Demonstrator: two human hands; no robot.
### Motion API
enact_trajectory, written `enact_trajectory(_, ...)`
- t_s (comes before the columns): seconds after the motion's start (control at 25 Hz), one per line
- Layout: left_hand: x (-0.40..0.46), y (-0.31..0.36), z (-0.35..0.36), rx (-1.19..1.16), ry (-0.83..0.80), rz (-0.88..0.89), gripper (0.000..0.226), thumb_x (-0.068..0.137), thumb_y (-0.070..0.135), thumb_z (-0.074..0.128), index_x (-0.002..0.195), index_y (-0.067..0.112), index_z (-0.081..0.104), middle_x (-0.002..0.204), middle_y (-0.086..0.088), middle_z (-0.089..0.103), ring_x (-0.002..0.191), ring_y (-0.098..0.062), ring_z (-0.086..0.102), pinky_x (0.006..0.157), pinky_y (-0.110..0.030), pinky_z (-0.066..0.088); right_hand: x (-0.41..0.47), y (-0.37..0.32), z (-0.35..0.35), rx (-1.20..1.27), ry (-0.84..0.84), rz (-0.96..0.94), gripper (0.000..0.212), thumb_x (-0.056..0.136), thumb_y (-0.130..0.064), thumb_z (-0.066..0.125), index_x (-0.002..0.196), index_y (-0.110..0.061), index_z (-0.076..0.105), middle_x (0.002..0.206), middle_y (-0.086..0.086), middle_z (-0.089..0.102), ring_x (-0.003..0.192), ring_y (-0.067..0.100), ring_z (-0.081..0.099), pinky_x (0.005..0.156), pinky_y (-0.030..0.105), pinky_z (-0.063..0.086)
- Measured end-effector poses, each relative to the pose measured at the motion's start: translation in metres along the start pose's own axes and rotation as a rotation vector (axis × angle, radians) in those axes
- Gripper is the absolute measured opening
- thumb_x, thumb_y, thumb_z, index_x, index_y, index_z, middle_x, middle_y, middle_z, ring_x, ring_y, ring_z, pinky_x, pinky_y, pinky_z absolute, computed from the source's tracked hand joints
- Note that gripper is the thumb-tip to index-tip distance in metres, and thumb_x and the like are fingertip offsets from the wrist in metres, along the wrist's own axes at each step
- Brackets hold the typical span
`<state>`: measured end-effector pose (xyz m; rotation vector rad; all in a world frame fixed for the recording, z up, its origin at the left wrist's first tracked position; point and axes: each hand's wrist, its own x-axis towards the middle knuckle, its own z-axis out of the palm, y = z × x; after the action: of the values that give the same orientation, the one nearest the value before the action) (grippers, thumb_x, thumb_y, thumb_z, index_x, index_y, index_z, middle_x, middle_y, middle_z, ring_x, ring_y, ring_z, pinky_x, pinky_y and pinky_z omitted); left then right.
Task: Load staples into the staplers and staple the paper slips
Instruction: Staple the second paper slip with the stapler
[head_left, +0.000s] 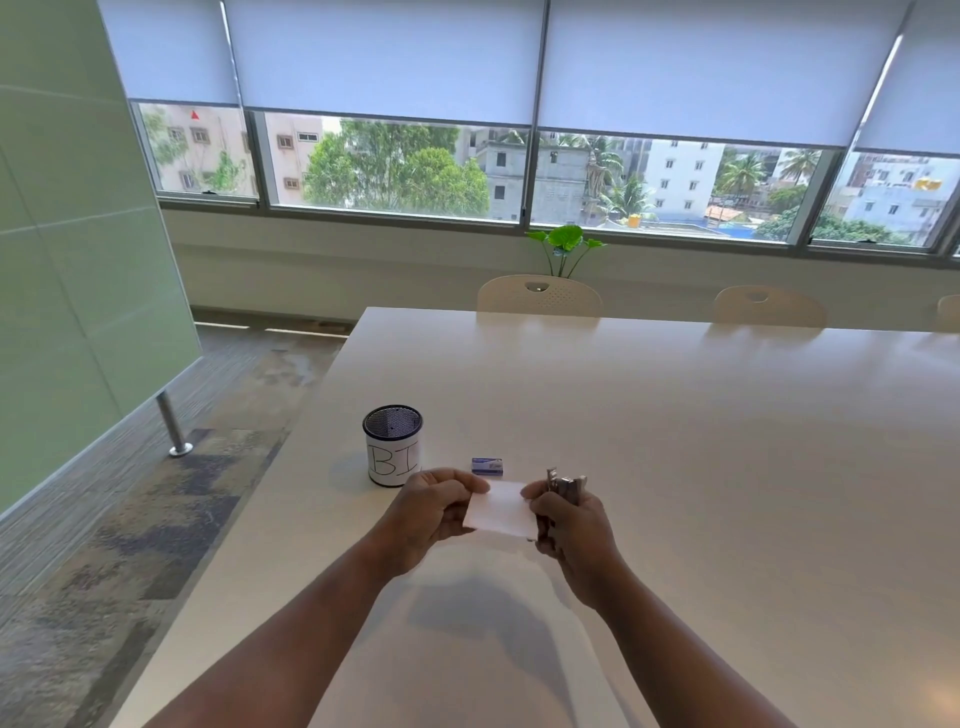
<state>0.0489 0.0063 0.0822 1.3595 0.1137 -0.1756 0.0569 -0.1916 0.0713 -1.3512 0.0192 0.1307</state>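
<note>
Left hand (434, 506): raised above the table, fingers curled, thumb on top, pinching the left edge of a white paper slip (500, 508). Palm faces right and slightly toward the camera. Forearm enters from the lower left, bare.

Right hand (569, 525): closed around a small metal stapler (565, 488), fingers wrapped round its body, thumb tip at the slip's right edge. The stapler's silver upper end sticks out above the fist; whether its mouth is over the paper cannot be told, as the hand covers it. Forearm enters from the lower right, bare.

Slip: held between both hands, clear of the table surface, near-flat, blank on the visible side. No writing on it.

Just beyond the hands, lying on the white table (675, 441): a small blue-and-white staple box (487, 465); its print is too small to read.

Left of the box, standing upright near the table's left edge: a black mesh pen cup (392, 446) wrapped in a white paper label, hand-lettered "BI" in dark marker. Contents not visible.

Far edge of the table: two pale chair backs (539, 296), a green leafy plant (566, 244) behind the left one, windows with blinds half lowered.
</note>
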Motion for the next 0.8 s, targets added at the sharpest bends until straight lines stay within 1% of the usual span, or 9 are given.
enact_trajectory(0.08, -0.0003, 0.0028, -0.0032, -0.08, -0.046, -0.044, 0.036, 0.092, -0.009, 0.04, 0.097, -0.001, 0.074, 0.095, -0.022, 0.075, 0.079, -0.028, 0.073, 0.079, -0.035, 0.06, 0.0, -0.0031, -0.0019, 0.135, -0.072, 0.078, 0.023, 0.088, 0.002, 0.05, 0.1, 0.0, 0.07, 0.079, 0.017, 0.069, 0.051, 0.017, 0.05, 0.044, 0.023, 0.032)
enact_trajectory(0.16, -0.0015, 0.0047, -0.0046, -0.019, -0.058, -0.005, 0.023, 0.095, -0.006, 0.052, 0.103, -0.001, 0.073, 0.097, -0.021, 0.076, 0.082, -0.025, 0.074, 0.08, -0.032, 0.059, 0.001, -0.0034, -0.0032, 0.171, -0.121, 0.083, 0.027, 0.08, -0.004, 0.062, 0.105, 0.002, 0.069, 0.09, 0.016, 0.073, 0.054, 0.015, 0.051, 0.045, 0.022, 0.031)
enact_trajectory(0.24, -0.0029, 0.0046, -0.0037, 0.096, -0.035, 0.074, 0.009, 0.092, 0.005, 0.069, 0.099, 0.002, 0.074, 0.083, -0.013, 0.073, 0.069, -0.017, 0.067, 0.069, -0.024, 0.056, 0.0015, -0.0033, -0.0021, 0.112, -0.122, 0.058, 0.022, 0.079, -0.002, 0.073, 0.1, 0.003, 0.069, 0.077, 0.013, 0.062, 0.053, 0.014, 0.044, 0.046, 0.024, 0.028)
enact_trajectory(0.32, -0.0016, 0.0043, -0.0034, 0.169, 0.003, 0.119, 0.005, 0.09, 0.011, 0.074, 0.089, 0.006, 0.074, 0.064, 0.0, 0.061, 0.054, -0.011, 0.049, 0.055, -0.019, 0.042, 0.0036, -0.0007, -0.0024, 0.035, -0.102, 0.027, 0.012, 0.085, -0.004, 0.075, 0.086, -0.005, 0.063, 0.067, 0.006, 0.049, 0.05, 0.013, 0.035, 0.047, 0.024, 0.026)
enact_trajectory(0.4, 0.0005, 0.0038, -0.0048, 0.21, 0.026, 0.106, 0.007, 0.09, 0.014, 0.074, 0.084, 0.01, 0.074, 0.056, 0.008, 0.055, 0.05, -0.008, 0.037, 0.052, -0.02, 0.033, 0.0058, 0.0027, -0.0042, -0.04, -0.078, -0.001, 0.024, 0.085, -0.008, 0.077, 0.076, -0.012, 0.055, 0.059, -0.001, 0.044, 0.049, 0.012, 0.03, 0.048, 0.024, 0.027)
enact_trajectory(0.48, -0.0002, 0.0039, -0.0055, 0.21, 0.015, 0.074, 0.009, 0.089, 0.015, 0.075, 0.08, 0.013, 0.074, 0.057, 0.008, 0.058, 0.05, -0.007, 0.041, 0.056, -0.021, 0.037, 0.0055, 0.0028, -0.0048, -0.083, -0.074, -0.024, 0.025, 0.082, -0.013, 0.08, 0.076, -0.012, 0.056, 0.06, -0.002, 0.047, 0.052, 0.012, 0.034, 0.051, 0.025, 0.029)
enact_trajectory(0.56, -0.0022, 0.0033, -0.0055, 0.162, -0.021, 0.049, 0.009, 0.089, 0.012, 0.075, 0.08, 0.009, 0.074, 0.063, 0.003, 0.061, 0.055, -0.009, 0.049, 0.062, -0.021, 0.047, 0.0039, 0.0031, -0.0047, -0.099, -0.078, -0.027, 0.025, 0.076, -0.02, 0.081, 0.085, -0.007, 0.062, 0.07, 0.003, 0.055, 0.059, 0.012, 0.042, 0.053, 0.025, 0.032)
enact_trajectory(0.72, -0.0041, 0.0023, -0.0069, 0.089, -0.085, 0.027, 0.013, 0.088, 0.007, 0.074, 0.096, -0.003, 0.075, 0.074, -0.009, 0.059, 0.063, -0.018, 0.049, 0.063, -0.026, 0.05, 0.0024, 0.0042, -0.0022, -0.058, -0.098, -0.018, 0.032, 0.077, -0.019, 0.078, 0.102, 0.001, 0.07, 0.083, 0.011, 0.063, 0.071, 0.024, 0.049, 0.052, 0.027, 0.037)
enact_trajectory(0.8, -0.0054, 0.0038, -0.0064, 0.076, -0.082, 0.021, 0.014, 0.089, 0.004, 0.071, 0.102, 0.004, 0.078, 0.079, -0.01, 0.061, 0.066, -0.019, 0.05, 0.063, -0.027, 0.051, 0.0028, 0.0033, -0.0018, -0.05, -0.095, -0.009, 0.027, 0.076, -0.015, 0.077, 0.098, -0.001, 0.071, 0.081, 0.014, 0.06, 0.071, 0.026, 0.048, 0.053, 0.028, 0.038)
